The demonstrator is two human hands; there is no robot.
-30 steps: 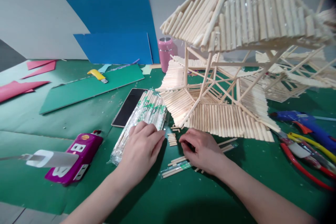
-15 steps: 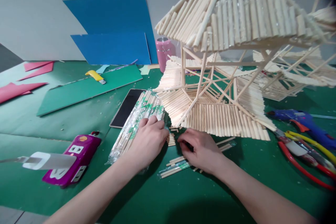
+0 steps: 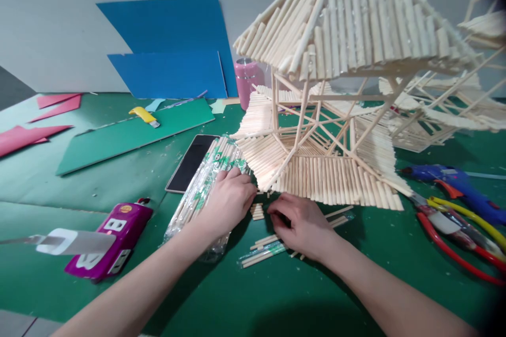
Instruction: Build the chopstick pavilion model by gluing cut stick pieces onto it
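My left hand (image 3: 234, 201) lies over the right edge of a clear bag of wooden chopsticks (image 3: 193, 195), its fingers curled down toward a small row of short cut sticks (image 3: 256, 211) on the table. What its fingertips hold, if anything, is hidden. To the right of that row, my right hand (image 3: 299, 224) is closed in a pinch, and I cannot make out anything in it. Loose chopsticks, some in a clear wrapper (image 3: 263, 255), lie beneath and beside this hand. Just beyond both hands stands a pavilion model (image 3: 328, 181) built of wooden sticks, with a pointed roof.
Pliers with red handles (image 3: 446, 245) and a blue glue gun (image 3: 458, 179) lie at the right. On the left are a purple power strip (image 3: 106, 242), a phone (image 3: 187, 168) and a yellow cutter (image 3: 143, 115) on green board. A pink bottle (image 3: 245, 84) stands behind.
My left hand has shifted slightly forward, away from me, beside the short cut sticks. My right hand stays almost in place.
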